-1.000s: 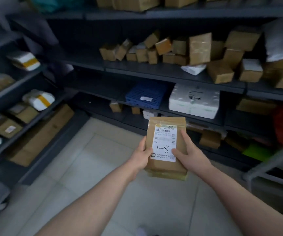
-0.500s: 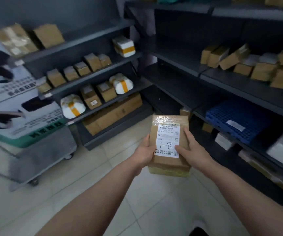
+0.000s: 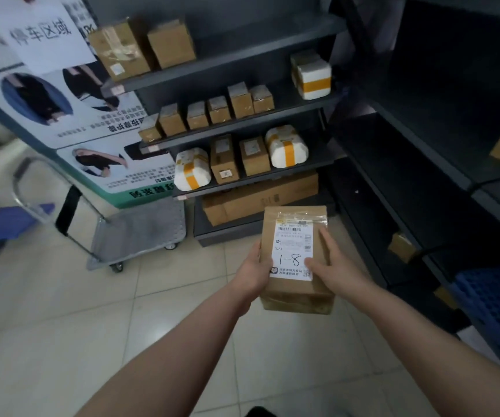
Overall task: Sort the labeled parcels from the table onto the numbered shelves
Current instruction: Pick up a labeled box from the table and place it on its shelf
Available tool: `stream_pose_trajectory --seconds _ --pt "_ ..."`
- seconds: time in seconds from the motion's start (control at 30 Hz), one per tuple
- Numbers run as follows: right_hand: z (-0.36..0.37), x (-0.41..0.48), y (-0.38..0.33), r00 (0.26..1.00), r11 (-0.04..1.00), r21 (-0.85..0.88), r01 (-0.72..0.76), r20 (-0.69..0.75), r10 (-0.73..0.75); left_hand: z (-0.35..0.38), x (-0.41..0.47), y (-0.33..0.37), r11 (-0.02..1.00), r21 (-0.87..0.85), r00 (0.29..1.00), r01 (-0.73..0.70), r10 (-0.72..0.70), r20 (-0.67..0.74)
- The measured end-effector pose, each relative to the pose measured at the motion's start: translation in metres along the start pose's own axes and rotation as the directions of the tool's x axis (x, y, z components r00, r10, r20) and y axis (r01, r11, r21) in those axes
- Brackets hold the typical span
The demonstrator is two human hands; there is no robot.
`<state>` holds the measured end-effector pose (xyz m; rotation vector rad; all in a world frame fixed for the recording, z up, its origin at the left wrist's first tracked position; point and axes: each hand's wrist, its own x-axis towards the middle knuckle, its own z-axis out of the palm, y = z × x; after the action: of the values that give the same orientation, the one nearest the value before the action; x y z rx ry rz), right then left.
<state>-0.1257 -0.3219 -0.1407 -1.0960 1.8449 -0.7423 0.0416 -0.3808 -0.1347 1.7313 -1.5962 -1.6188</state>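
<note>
- parcel [image 3: 290,216]: brown cardboard, just off centre toward 5 o'clock, held in the air over the tile floor [image 3: 62,326], on no shelf
- white label [image 3: 293,251] on its top face, handwritten "1-8", barcode above; small print unreadable
- a brown layer shows under the near edge; can't tell if it is the box side or a second parcel
- left grip [image 3: 253,273]: clamped on the parcel's left edge, thumb on top, fingers hidden underneath
- right grip [image 3: 337,266]: clamped on the parcel's right side, thumb on the label's lower right corner, fingers laid along the top face
- shelf rack [image 3: 242,54] at 12 o'clock, dark grey, several tiers, well apart from the parcel
- small cardboard boxes [image 3: 241,100] in a row on a middle tier; two bigger ones on the top tier
- white foam packs [image 3: 286,147] with yellow tape: two on the lower tier, one at the right end of the tier above
- long flat carton [image 3: 260,200] on the bottom tier, just behind the parcel in view
- platform trolley [image 3: 137,233] at 9 o'clock, grey deck, beside the rack
- poster [image 3: 62,115] at 10 o'clock behind the trolley
- second dark shelving [image 3: 423,152] at 2 o'clock
- blue crate [image 3: 495,305] at 4 o'clock on its low tier
</note>
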Motion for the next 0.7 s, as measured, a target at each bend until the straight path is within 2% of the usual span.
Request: stream_pose_trajectory --seconds 0.23,0.7 --pt "0.004 0.073 -0.011 0.997 1.000 0.020 -0.017 0.074 0.016 -0.014 0.063 0.017 0.996 -0.054 0.998 0.068 -0.069 -0.012" --pt "0.020 0.267 -0.064 0.991 0.991 0.036 -0.130 0.001 0.130 -0.077 0.260 0.066 0.995 -0.072 0.996 0.074 -0.070 0.062"
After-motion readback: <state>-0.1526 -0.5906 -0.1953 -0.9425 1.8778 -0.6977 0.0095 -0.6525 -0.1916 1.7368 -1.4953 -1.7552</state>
